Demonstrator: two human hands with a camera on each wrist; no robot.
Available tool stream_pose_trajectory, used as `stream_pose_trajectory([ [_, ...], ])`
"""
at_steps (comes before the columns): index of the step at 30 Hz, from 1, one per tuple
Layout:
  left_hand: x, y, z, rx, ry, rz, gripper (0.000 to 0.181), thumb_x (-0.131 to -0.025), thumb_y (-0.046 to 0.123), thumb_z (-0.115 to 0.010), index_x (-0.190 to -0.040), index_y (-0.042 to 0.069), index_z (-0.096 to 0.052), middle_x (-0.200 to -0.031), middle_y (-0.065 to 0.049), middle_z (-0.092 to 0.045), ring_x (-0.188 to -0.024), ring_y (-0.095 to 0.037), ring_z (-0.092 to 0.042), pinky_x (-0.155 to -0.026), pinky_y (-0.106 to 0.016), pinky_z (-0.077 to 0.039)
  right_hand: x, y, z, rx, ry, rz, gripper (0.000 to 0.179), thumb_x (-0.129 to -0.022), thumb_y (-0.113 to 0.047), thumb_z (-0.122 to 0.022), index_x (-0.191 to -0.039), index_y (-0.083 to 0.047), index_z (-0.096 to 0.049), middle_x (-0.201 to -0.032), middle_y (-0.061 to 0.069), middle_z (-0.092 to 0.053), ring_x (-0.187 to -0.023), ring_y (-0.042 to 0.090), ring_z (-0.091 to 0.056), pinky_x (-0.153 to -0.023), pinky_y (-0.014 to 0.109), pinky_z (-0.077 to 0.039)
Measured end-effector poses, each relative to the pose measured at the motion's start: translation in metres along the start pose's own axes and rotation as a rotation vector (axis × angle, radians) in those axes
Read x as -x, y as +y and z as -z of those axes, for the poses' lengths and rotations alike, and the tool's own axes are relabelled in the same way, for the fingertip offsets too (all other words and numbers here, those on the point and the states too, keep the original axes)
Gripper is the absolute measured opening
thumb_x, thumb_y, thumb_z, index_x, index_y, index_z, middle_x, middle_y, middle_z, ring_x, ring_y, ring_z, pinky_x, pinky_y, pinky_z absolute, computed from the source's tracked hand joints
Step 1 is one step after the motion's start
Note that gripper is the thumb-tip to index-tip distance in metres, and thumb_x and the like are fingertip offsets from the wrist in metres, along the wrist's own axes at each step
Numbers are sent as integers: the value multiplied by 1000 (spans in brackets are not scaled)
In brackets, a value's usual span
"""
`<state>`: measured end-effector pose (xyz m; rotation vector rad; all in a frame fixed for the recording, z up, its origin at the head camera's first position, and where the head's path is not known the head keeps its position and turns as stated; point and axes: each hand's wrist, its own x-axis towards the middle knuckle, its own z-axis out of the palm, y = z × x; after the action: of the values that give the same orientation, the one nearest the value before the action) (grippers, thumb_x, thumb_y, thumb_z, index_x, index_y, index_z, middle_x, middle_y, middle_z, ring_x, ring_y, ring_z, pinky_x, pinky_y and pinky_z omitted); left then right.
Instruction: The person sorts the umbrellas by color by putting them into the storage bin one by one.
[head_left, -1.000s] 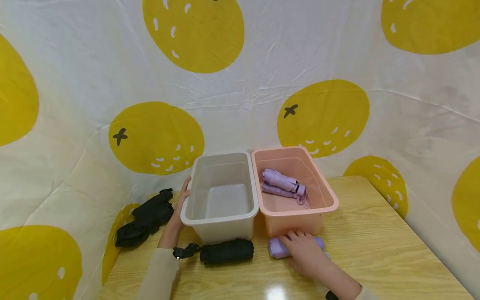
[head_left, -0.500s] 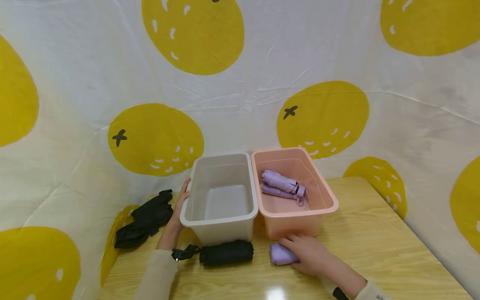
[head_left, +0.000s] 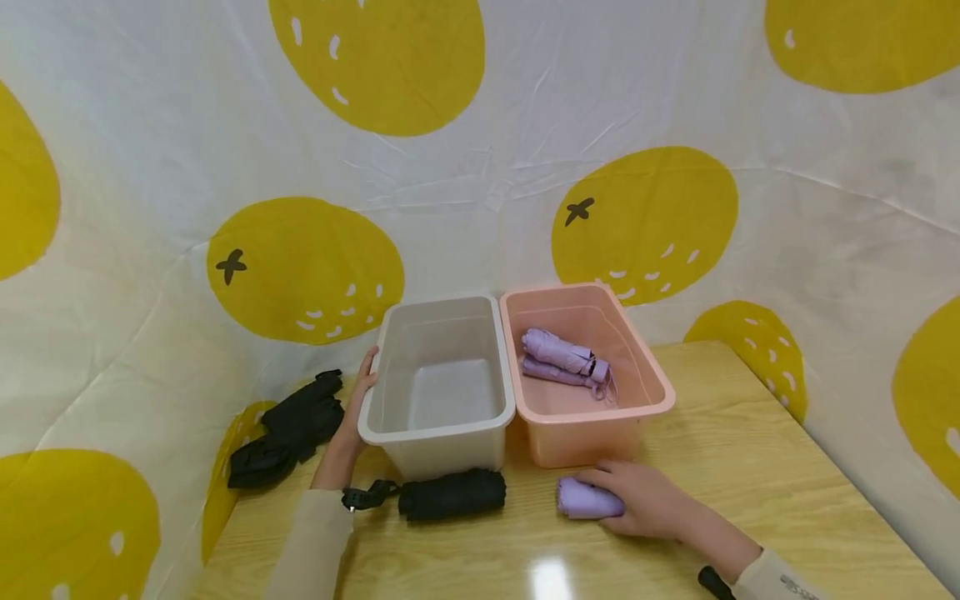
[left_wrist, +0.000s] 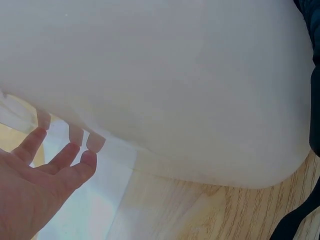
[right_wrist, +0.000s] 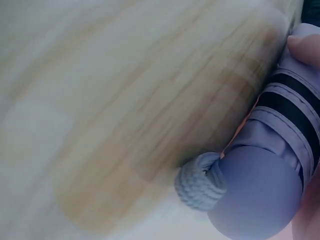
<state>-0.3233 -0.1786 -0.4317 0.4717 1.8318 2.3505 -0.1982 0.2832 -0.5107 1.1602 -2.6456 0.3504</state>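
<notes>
My right hand grips a folded lilac umbrella on the table, in front of the pink bin. In the right wrist view, the umbrella's rounded handle shows with a braided wrist loop and dark bands; a fingertip lies on the fabric. My left hand is at the left wall of the grey bin. Its fingers are extended, fingertips right at the bin's wall in the left wrist view. Two folded lilac umbrellas lie inside the pink bin; the grey bin holds nothing.
A folded black umbrella with a strap lies before the grey bin. More black folded umbrellas are bunched at the left, beyond my left forearm. Behind the bins hangs a white cloth with yellow fruit prints. The table is wood-grained.
My right hand has slid right along the lilac umbrella and now grips it nearer its right end; the umbrella has shifted a little right. My left hand stays at the grey bin.
</notes>
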Motion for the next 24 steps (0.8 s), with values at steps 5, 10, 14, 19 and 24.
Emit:
stream_pose_trajectory([
  [5,-1,3,0,-7,-15,-27,57,-107,13,-25,-156,18,3,-158,-20,-4,-116,-26,-41,-91,-37,-44,11,11,7,10,38,-1,67,-69,-35,-83,-132,-25,-59,-114,-7,-60,-96,9,-56,-77,37,-49],
  [10,-5,4,1,12,-33,-44,56,-107,14,-25,-157,20,1,-156,-23,-6,-117,-28,-41,-89,-37,-45,26,19,14,31,32,-62,65,-71,-38,-83,-131,-28,-60,-116,-7,-60,-98,11,-58,-79,38,-50],
  [14,-8,1,4,10,-45,-40,57,-107,16,-24,-157,22,3,-156,-21,-8,-117,-24,-42,-90,-36,-44,39,25,21,33,0,-131,63,-72,-40,-82,-131,-27,-61,-116,-6,-61,-99,12,-58,-80,40,-50],
  [19,-5,1,2,21,-48,-33,55,-108,16,-21,-157,21,4,-157,-20,-6,-121,-28,-37,-93,-37,-42,54,36,26,47,-13,-188,63,-72,-39,-83,-130,-28,-61,-112,-7,-61,-95,11,-58,-76,39,-50],
  [24,0,4,0,16,-28,-9,55,-108,16,-22,-157,22,4,-158,-19,-4,-121,-29,-35,-92,-36,-42,70,54,31,58,0,-235,64,-71,-37,-84,-130,-28,-61,-109,-7,-61,-91,9,-58,-72,38,-50],
])
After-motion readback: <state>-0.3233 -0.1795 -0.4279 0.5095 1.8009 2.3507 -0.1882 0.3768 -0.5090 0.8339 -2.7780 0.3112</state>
